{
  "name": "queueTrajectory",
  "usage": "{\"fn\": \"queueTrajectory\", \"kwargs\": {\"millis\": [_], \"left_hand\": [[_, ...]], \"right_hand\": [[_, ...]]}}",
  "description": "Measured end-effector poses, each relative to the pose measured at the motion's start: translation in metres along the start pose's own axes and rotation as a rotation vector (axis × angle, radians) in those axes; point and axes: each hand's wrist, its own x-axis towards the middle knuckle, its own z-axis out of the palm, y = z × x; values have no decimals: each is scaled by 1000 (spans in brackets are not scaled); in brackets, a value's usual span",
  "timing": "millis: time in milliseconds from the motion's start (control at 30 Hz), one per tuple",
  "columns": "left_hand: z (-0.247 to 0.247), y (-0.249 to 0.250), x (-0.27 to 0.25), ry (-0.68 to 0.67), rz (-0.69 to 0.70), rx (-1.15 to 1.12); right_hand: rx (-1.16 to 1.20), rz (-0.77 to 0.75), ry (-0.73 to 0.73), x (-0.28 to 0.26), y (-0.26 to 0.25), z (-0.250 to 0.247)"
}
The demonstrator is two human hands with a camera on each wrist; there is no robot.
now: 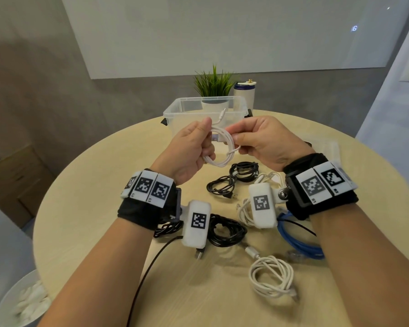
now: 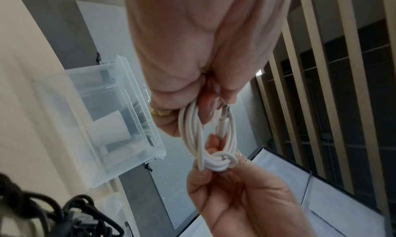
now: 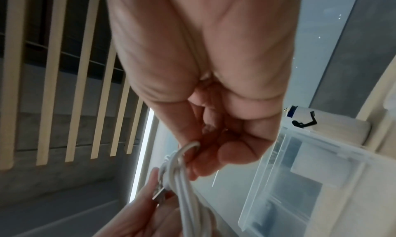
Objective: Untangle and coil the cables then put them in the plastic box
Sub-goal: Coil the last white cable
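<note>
White cable coil [image 1: 223, 149], plug [image 1: 223, 114] boxward

My two hands meet above the middle of the table [image 1: 85, 208], left hand [image 1: 189, 149] and right hand [image 1: 265, 145] side by side with a coiled cable [image 1: 222, 149] between them. Behind them, at the far edge, stands the plastic box [image 1: 175, 112], and behind the box a potted plant [image 1: 214, 90] with a flask [image 1: 244, 95] to its right. Nearer to me, under my wrists, lie more cable bundles [image 1: 227, 228] (several overlap), one coil [image 1: 272, 277] nearest me on the right. A bowl [image 1: 7, 300] sits off the table, lower left.
</note>
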Motion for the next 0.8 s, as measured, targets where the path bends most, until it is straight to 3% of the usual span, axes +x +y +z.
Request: {"fn": "queueTrajectory", "kwargs": {"millis": [267, 367, 633, 800], "left_hand": [[-3, -1, 3, 74, -50, -80], [-4, -3, 3, 86, -62, -57], [0, -2, -1, -54, -128, -77], [-3, -3, 1, 72, -89, 119]], "right_hand": [[235, 37, -46, -4, -6, 3], [150, 38, -40, -3, -5, 6], [-50, 35, -68, -5, -6, 8], [-20, 65, -6, -3, -5, 7]]}}
